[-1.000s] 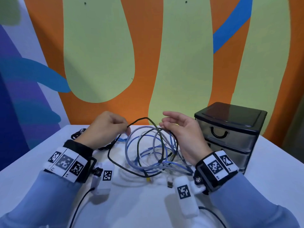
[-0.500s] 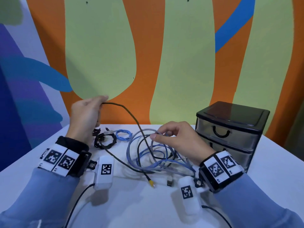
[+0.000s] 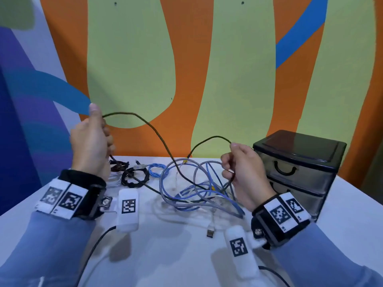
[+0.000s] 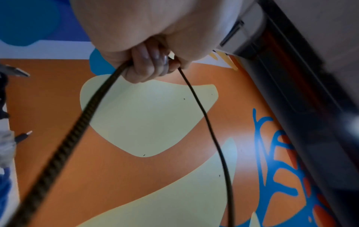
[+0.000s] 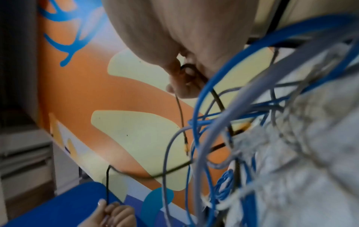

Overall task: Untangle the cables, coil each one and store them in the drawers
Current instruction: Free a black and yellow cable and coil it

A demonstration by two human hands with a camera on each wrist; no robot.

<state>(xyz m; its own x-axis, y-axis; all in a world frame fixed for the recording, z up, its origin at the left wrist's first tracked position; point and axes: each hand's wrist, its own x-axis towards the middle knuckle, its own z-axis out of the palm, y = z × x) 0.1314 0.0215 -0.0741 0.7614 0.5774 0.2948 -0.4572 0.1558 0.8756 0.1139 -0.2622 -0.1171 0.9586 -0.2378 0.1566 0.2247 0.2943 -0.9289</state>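
White surface point(image 3: 342, 220) holding cables and a small drawer unit.

A loose tangle of blue and grey cables point(image 3: 199, 193) lies at the middle, with a silver USB plug point(image 3: 210, 233) resting just in front of it. To the left lie a coiled black braided cable point(image 3: 134, 178), a small coiled light-blue cable point(image 3: 156, 169) and a small dark reddish bundle point(image 3: 118, 165). A dark translucent plastic drawer unit point(image 3: 298, 168) stands at the right, beside the tangle.
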